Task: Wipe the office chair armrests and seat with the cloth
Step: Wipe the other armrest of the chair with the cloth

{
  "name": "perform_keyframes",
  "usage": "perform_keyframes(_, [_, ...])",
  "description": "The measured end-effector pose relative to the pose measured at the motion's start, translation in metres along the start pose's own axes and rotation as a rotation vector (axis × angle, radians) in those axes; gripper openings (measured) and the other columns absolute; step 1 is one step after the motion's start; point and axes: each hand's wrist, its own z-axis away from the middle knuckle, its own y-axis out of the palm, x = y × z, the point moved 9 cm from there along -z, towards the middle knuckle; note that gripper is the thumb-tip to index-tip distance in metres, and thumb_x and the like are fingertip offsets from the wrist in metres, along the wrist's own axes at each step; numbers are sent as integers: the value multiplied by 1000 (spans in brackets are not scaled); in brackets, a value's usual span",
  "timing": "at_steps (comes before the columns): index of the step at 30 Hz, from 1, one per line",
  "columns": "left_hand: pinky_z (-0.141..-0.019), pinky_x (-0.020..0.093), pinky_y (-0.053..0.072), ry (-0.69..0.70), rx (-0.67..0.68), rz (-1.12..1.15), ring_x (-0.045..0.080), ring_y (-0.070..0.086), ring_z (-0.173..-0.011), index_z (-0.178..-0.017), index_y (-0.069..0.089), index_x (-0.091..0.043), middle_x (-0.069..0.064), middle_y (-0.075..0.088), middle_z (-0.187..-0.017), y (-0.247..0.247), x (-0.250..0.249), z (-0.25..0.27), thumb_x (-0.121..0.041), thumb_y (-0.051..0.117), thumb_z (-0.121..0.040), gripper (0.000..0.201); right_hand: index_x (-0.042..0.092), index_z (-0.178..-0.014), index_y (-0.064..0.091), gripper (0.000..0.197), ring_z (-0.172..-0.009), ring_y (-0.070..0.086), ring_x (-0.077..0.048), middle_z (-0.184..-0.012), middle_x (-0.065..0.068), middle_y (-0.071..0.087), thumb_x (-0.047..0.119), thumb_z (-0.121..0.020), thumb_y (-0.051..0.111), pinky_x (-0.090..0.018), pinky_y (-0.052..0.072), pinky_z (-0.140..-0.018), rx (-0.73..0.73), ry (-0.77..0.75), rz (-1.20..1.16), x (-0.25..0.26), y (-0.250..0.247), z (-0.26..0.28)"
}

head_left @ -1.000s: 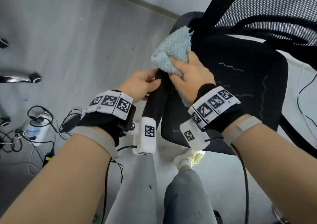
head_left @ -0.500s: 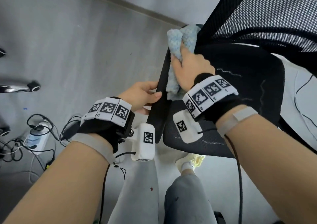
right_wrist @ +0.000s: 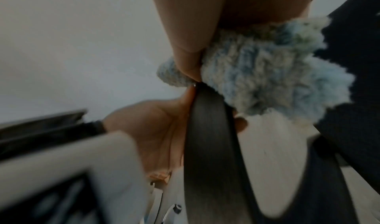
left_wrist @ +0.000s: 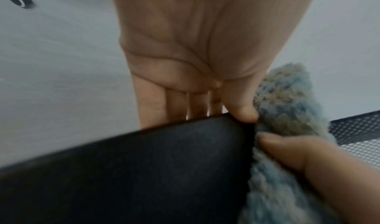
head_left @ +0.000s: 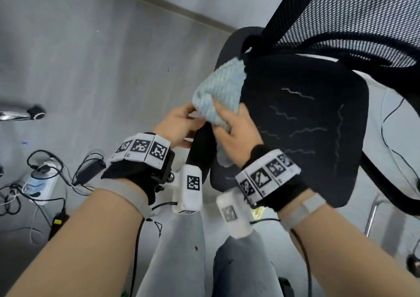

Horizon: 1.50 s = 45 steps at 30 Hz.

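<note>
A black office chair fills the right of the head view, with its seat [head_left: 306, 124] and mesh back [head_left: 354, 21]. Its left armrest [head_left: 201, 146] is a narrow black bar, also seen as the armrest [left_wrist: 144, 170] and the armrest [right_wrist: 209, 146] in the wrist views. My left hand [head_left: 181, 126] grips the near part of the armrest, thumb on the inner side. My right hand [head_left: 234, 128] grips a fluffy light-blue cloth [head_left: 221, 92] and holds it wrapped against the armrest; the cloth [right_wrist: 267, 74] bulges around my fingers. The cloth [left_wrist: 287, 113] touches my left thumb.
Grey floor lies to the left, with a power strip and tangled cables [head_left: 38, 180] at lower left. A chrome chair leg with a caster [head_left: 36, 111] shows at far left. My legs in grey trousers [head_left: 241, 271] stand below the chair. Cables run along the right.
My right hand slid the cloth away along the armrest toward the backrest, then back toward me near my left hand. The left hand kept its grip on the armrest.
</note>
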Motion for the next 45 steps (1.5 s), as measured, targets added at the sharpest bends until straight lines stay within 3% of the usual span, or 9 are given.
perform_keyframes(9, [-52, 11, 48, 52, -150, -45, -5, 61, -51, -80, 60, -26, -17, 67, -57, -2, 10, 8, -33, 44, -92, 21, 26, -140, 30, 51, -95, 53, -28, -122, -17, 43, 39, -91, 40, -28, 39, -86, -159, 2, 119, 6, -47, -68])
perform_keyframes(14, [-98, 36, 44, 77, -272, 1, 22, 62, -96, -94, 63, -14, 8, 65, -100, 4, 38, 18, -37, 38, -94, 34, 31, -140, 31, 49, -86, 44, -19, -120, -15, 38, 24, -93, 43, -17, 35, -81, -96, -107, 3, 0, -16, -31])
perform_keyframes(19, [-96, 35, 42, 112, -456, -146, 25, 56, -109, -104, 61, -14, 8, 60, -105, -5, 30, 24, -21, 42, -92, 24, 22, -132, 46, 43, -106, 47, -24, -119, -14, 41, 13, -90, 50, -13, 34, -87, 98, -162, -183, -34, 34, 33])
perform_keyframes(27, [-103, 18, 38, 446, -709, 17, 9, 48, -121, -122, 49, -24, -2, 51, -129, 21, 7, 70, -9, 53, -85, 40, 21, -56, 48, 30, -65, 40, -7, -84, -11, 42, 33, -83, 47, -9, 32, -58, 0, 21, -432, -117, -32, 56])
perform_keyframes(31, [-103, 25, 40, 557, -664, -3, 15, 52, -117, -116, 56, -19, 3, 56, -123, 77, 3, 66, -6, 56, -81, 38, -18, -95, 55, 39, -80, 56, -40, -97, -40, 53, 20, -93, 47, -6, 39, -54, -154, 165, -564, -173, -81, 76])
perform_keyframes(36, [-88, 8, 42, 329, -471, -67, 9, 50, -114, -122, 55, -13, 6, 54, -131, 132, 57, 7, -6, 52, -87, 35, -6, -117, 51, 41, -103, 59, -29, -122, -30, 54, 26, -93, 48, -3, 44, -60, -489, 350, -641, -250, -132, 98])
perform_keyframes(38, [-96, 12, 38, 251, -438, -116, 10, 47, -123, -126, 52, -17, 1, 52, -133, 137, 79, -10, -9, 52, -88, 38, 0, -133, 35, 55, -119, 50, -22, -139, -21, 41, 31, -90, 49, -10, 44, -87, -580, 322, -608, -269, -149, 98])
perform_keyframes(41, [-109, 22, 28, 166, -424, -182, 7, 37, -132, -132, 46, -20, -2, 43, -142, 133, 101, -26, -12, 52, -88, 45, 7, -144, 13, 66, -137, 30, -18, -151, -12, 25, 32, -91, 43, -27, 26, -114, -591, 196, -443, -269, -156, 86])
perform_keyframes(45, [-115, 21, 12, 115, -432, -378, 12, 16, -143, -141, 29, -22, -1, 18, -156, 114, 109, -44, -16, 52, -89, 57, 5, -136, 36, 56, -143, 15, -26, -154, -12, 18, 39, -92, 38, -46, 16, -117, -411, 45, -23, -244, -115, 44])
